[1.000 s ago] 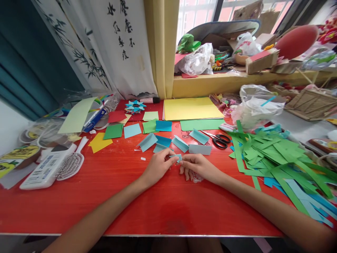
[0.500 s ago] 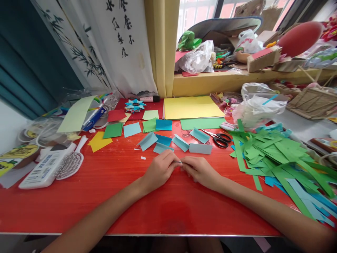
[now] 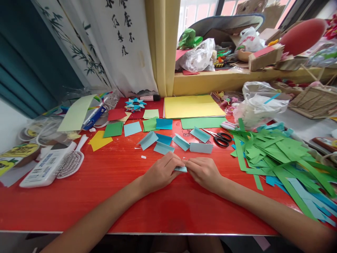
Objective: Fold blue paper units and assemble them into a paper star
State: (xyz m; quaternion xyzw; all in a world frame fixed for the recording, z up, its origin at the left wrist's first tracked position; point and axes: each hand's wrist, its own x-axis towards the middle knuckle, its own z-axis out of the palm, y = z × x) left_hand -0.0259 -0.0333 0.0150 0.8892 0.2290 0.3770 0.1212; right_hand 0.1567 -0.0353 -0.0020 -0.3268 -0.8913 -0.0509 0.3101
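Between my hands, low over the red table, is a small folded piece of light blue paper (image 3: 180,169). My left hand (image 3: 163,169) pinches it from the left, with the fingers closed over its upper edge. My right hand (image 3: 204,171) is closed at the paper's right end, fingertips together; its thumb side is partly hidden. Just beyond the hands lie several creased blue papers, among them a pale one (image 3: 201,148) and a darker one (image 3: 163,139). Black-handled scissors (image 3: 222,139) rest to the right of these.
Green paper strips (image 3: 279,151) heap on the right. A white hairbrush (image 3: 71,163) and a white bottle (image 3: 43,168) lie left. Yellow sheets (image 3: 193,106), a folded blue paper star ring (image 3: 135,104) and green squares (image 3: 113,129) are at the back.
The blue paper now shows more of its flat face below my left fingers, where only a thin edge showed before. My right fingers have shifted slightly right.
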